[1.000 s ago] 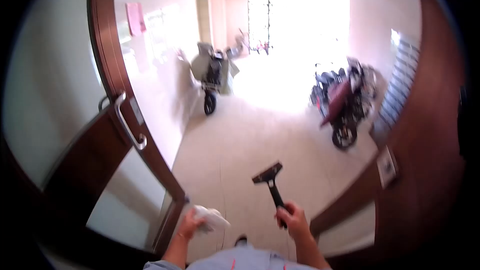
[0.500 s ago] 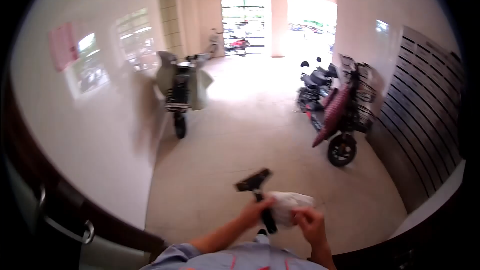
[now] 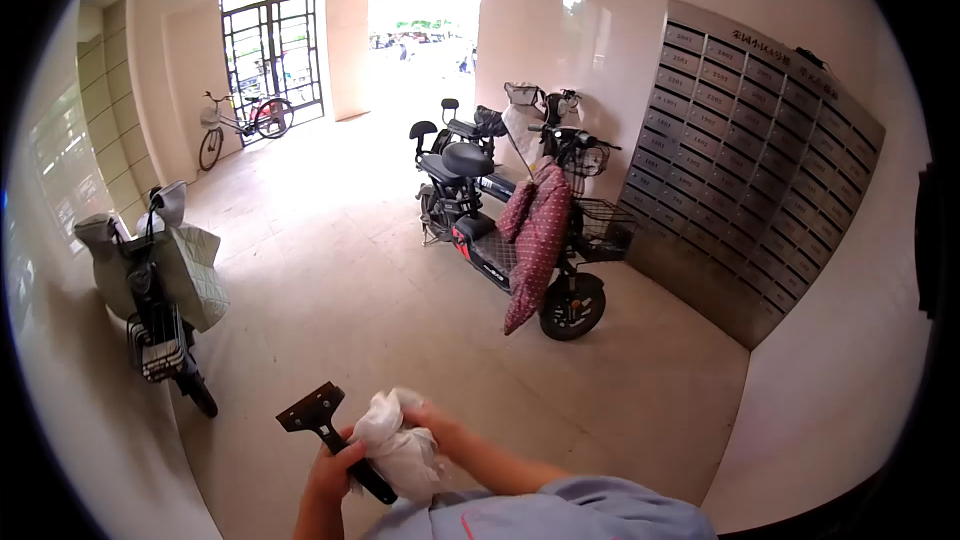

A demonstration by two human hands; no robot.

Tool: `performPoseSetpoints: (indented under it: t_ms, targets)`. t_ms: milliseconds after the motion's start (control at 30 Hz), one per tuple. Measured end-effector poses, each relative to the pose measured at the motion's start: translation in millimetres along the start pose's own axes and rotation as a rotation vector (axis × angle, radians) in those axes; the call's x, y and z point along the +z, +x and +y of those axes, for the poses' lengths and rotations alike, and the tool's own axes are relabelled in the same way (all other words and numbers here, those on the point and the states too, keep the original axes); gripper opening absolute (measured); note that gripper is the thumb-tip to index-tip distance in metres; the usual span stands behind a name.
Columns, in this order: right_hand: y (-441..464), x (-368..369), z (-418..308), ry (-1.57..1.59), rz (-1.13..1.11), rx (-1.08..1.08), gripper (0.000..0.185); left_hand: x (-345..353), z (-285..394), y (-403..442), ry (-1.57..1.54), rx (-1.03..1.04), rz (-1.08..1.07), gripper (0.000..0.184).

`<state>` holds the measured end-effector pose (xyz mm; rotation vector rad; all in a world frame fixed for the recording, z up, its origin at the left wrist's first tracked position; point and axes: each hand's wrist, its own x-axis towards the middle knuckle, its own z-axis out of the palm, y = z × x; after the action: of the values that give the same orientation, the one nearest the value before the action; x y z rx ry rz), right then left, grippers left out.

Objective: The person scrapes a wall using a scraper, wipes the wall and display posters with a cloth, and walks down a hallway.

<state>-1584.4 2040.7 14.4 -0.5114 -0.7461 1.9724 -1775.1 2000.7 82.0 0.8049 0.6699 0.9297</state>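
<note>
In front of my body, my left hand (image 3: 335, 470) is closed around the handle of a black scraper (image 3: 330, 427). Its wide, flat head, with small bolts, points up and to the left. Bunched against the scraper's handle is a crumpled white cloth (image 3: 405, 450). The fingers of my right hand (image 3: 435, 425) grip the upper right side of this cloth, and its folds partly hide them. My left thumb lies along the handle, touching or very near the cloth.
Electric scooters (image 3: 470, 200) stand to the right, one with a red padded cover (image 3: 540, 240). Metal mailboxes (image 3: 740, 140) line the right wall. Another scooter (image 3: 155, 310) is along the left wall. A bicycle (image 3: 240, 125) stands by a barred door (image 3: 270, 50) beside a bright opening.
My view has turned right, bringing the mailboxes and scooters further in. Both hands now appear further left in view, still holding the scraper and the cloth, which looks more bunched.
</note>
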Motion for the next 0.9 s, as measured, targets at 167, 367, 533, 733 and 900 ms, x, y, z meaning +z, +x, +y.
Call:
performPoseSetpoints:
  t_ms: [167, 367, 533, 733, 900]
  targets:
    - [148, -27, -110, -0.152, 0.526, -0.204, 0.018, -105, 81, 134, 0.306, 0.033, 0.187, 0.028]
    - [269, -7, -222, -0.601, 0.689, -0.500, 0.023, -161, 143, 310, 0.085, -0.027, 0.269, 0.019]
    - [391, -84, -294, -0.485, 0.664, -0.558, 0.015, -212, 198, 457, 0.118, 0.042, 0.029, 0.024]
    - [563, -147, -343, -0.463, 0.573, -0.390, 0.015, -258, 281, 592, 0.167, 0.054, 0.133, 0.035]
    - [715, -152, -372, -0.626, 0.365, -0.080, 0.027, -289, 331, 708, 0.187, 0.140, 0.129, 0.045]
